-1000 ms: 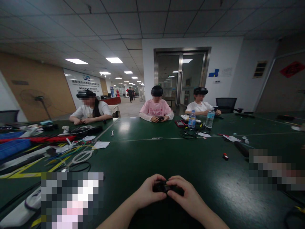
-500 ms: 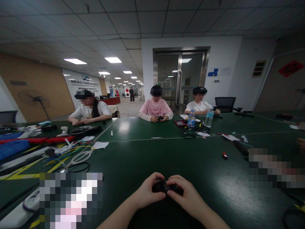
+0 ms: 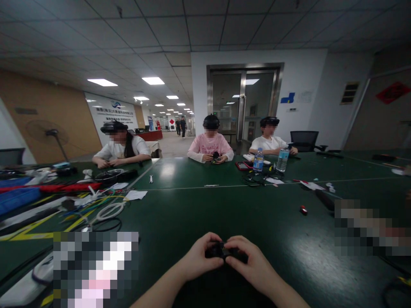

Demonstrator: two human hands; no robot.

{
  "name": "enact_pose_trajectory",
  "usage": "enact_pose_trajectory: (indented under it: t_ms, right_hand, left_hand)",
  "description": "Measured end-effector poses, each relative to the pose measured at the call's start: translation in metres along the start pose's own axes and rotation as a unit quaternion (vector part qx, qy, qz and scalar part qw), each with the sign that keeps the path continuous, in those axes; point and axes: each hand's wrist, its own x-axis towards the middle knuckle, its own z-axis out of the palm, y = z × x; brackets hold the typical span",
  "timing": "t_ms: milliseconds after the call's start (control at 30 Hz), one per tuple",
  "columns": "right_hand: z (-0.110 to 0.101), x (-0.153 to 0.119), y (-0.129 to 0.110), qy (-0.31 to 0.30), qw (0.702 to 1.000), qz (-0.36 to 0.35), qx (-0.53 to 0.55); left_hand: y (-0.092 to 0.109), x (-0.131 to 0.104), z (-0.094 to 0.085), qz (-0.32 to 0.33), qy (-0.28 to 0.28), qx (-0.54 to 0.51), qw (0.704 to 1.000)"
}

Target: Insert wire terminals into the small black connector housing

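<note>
Low in the head view, a small black object [image 3: 224, 252] is held between both hands just above the green table. Its middle shows, but its ends are covered and its kind is unclear. My left hand [image 3: 201, 258] is closed around the left end, with thumb and forefinger at the middle. From the other side my right hand [image 3: 248, 261] grips the right end, its thumb and fingertips close to those of the left.
Around the green table [image 3: 180, 214] sit several people in headsets; one in pink [image 3: 211, 145] holds a dark object. Cables [image 3: 109, 211] and a blue tray [image 3: 19, 200] lie left. Two water bottles [image 3: 257, 159], a small red item [image 3: 303, 210] and papers lie right.
My hands and the black object stay nearly in place. Across the table, the person in pink has raised and turned their dark object. Far back, a second walking person has appeared.
</note>
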Motion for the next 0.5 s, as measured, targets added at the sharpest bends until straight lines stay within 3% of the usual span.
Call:
enact_pose_trajectory:
  t_ms: [500]
  right_hand:
    - [-0.0003, 0.0004, -0.0026, -0.006, 1.0, 0.011, -0.007]
  left_hand:
    - [-0.0022, -0.0003, -0.0016, -0.001, -0.003, -0.01, 1.0]
